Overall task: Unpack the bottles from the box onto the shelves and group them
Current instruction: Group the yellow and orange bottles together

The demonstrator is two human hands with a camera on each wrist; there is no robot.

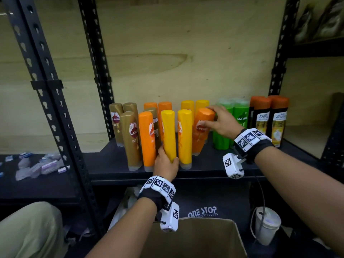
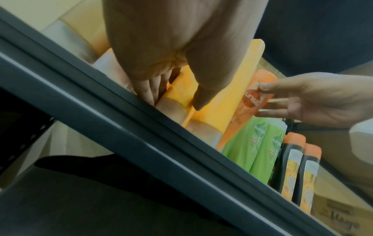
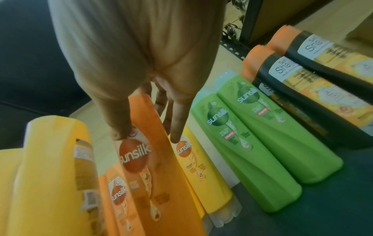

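My left hand [image 1: 167, 155] grips the lower part of a yellow bottle [image 1: 168, 131] standing in the front row of the black shelf [image 1: 204, 171]. In the left wrist view the left hand's [image 2: 173, 102] thumb and fingers wrap this yellow bottle [image 2: 181, 89]. My right hand [image 1: 205, 117] pinches the top of an orange Sunsilk bottle [image 1: 201, 135], which leans left beside a second yellow bottle [image 1: 184, 138]. In the right wrist view the right hand [image 3: 147, 137] has its thumb on the orange bottle's [image 3: 153, 167] label and its fingers behind it.
Brown bottles [image 1: 130, 138] stand at the left of the shelf, green bottles [image 1: 240, 116] and black orange-capped bottles [image 1: 277, 120] at the right. Below my arms is an open cardboard box [image 1: 195, 239]. A white bucket [image 1: 267, 224] sits on the floor. Black uprights [image 1: 54, 112] frame the bay.
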